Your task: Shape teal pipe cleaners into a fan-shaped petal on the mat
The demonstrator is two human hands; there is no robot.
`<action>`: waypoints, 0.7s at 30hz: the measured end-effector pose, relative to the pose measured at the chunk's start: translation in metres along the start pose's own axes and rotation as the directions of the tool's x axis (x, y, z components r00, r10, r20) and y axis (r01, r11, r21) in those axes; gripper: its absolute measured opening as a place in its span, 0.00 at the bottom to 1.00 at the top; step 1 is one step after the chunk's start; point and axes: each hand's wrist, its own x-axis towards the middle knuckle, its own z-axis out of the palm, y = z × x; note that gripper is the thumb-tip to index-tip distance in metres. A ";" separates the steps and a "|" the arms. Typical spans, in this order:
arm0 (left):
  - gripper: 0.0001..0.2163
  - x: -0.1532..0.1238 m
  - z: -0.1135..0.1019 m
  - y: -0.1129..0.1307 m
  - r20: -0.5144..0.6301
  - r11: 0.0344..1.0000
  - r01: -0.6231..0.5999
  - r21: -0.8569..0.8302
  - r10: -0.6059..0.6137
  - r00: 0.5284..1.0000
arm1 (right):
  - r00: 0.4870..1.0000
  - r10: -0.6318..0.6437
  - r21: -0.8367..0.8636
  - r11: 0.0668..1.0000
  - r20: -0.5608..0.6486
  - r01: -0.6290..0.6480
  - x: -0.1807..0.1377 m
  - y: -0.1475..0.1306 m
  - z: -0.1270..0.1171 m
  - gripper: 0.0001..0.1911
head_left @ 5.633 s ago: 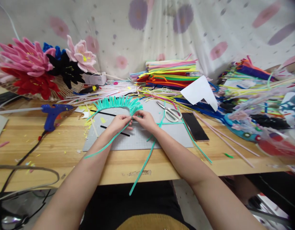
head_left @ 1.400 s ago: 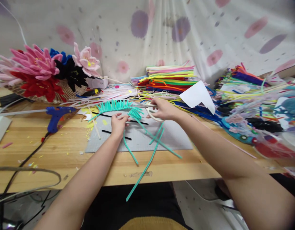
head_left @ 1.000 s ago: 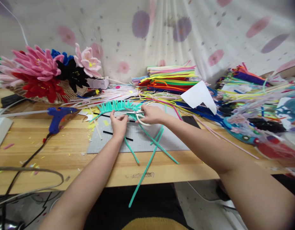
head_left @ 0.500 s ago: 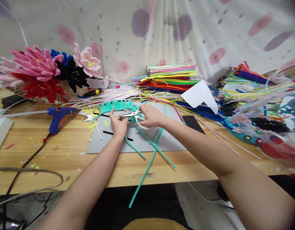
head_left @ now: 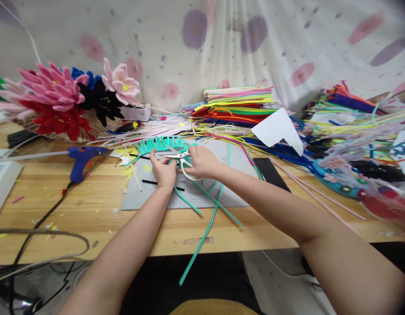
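My right hand (head_left: 204, 162) is closed round the white handles of a pair of scissors (head_left: 185, 170). The blades point left toward my left hand (head_left: 164, 171) and look parted. My left hand has its fingers closed on a teal pipe cleaner (head_left: 187, 200), whose tail hangs down below the hand. Just behind both hands lies a curved, fringed piece of teal pipe cleaners (head_left: 158, 143). Longer teal pipe cleaners (head_left: 202, 238) trail from under my right hand, one past the table's front edge. A grey cutting mat (head_left: 136, 202) lies beneath.
A blue glue gun (head_left: 80, 162) with a cord lies at left, below fuzzy flowers (head_left: 54, 92). Bundled coloured pipe cleaners (head_left: 238, 105) stand at the back, with more at right. A white paper piece (head_left: 277, 129), a dark phone-like slab (head_left: 269, 173) and a black stick (head_left: 161, 184) lie nearby.
The scissors have shifted slightly left and down, and their blades look wider apart. The left hand keeps about the same place. The whole view has shifted a little.
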 end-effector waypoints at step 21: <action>0.31 -0.001 0.001 -0.001 0.018 0.996 -0.062 -0.057 0.063 0.998 | 0.999 0.031 0.074 0.997 0.043 -0.034 -0.001 0.009 0.013 0.20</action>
